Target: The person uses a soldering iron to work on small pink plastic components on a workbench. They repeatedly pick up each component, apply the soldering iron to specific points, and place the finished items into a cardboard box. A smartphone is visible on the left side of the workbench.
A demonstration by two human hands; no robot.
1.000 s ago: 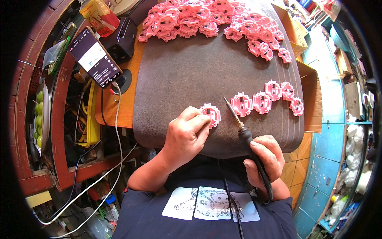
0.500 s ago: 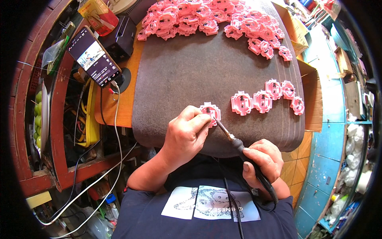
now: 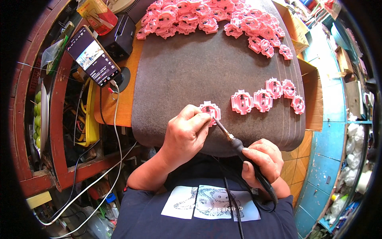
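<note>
My right hand (image 3: 263, 163) grips the black handle of a soldering iron (image 3: 234, 142), whose metal tip slants up and left onto a pink plastic part (image 3: 213, 110). That part lies on the dark mat near its front edge, with a small black piece inside it. My left hand (image 3: 186, 129) is closed in a pinch over the part's lower left side, fingertips close to the iron's tip. Whatever is between those fingertips is hidden. Several similar pink parts (image 3: 242, 102) sit in a loose row to the right.
Many more pink parts (image 3: 187, 18) are heaped along the far side of the dark mat (image 3: 179, 75). At the left, a phone (image 3: 93, 55) stands on a holder with a white cable (image 3: 116, 131) hanging from it. Cardboard boxes (image 3: 312, 95) flank the table's right side.
Almost nothing differs. Both hands and the iron keep their places at the pink part; the picture on the phone screen has changed slightly.
</note>
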